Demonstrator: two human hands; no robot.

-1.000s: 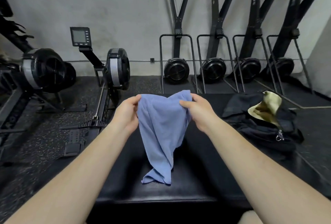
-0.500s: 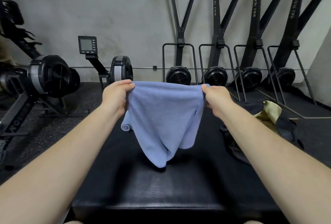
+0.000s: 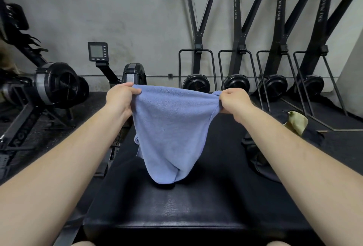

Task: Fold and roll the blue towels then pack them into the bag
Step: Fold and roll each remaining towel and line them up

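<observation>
A blue towel (image 3: pixel 172 131) hangs in the air above a black padded bench (image 3: pixel 192 206), stretched along its top edge. My left hand (image 3: pixel 119 99) pinches its upper left corner and my right hand (image 3: pixel 234 100) pinches its upper right corner. The towel's lower end droops to a point just over the bench. A small bit of rolled blue cloth (image 3: pixel 137 140) peeks out behind the towel's left edge. A black bag (image 3: pixel 263 165) with a yellow-green lining (image 3: pixel 296 121) lies on the bench's right side, partly hidden by my right forearm.
Rowing machines (image 3: pixel 57 86) stand on the floor to the left, close to the bench. Several ski machines (image 3: pixel 235 82) line the grey back wall. Dark rubber floor surrounds the bench.
Both hands have risen and spread apart, pulling the towel's top edge taut and lifting its lower end off the bench. The view has tilted up.
</observation>
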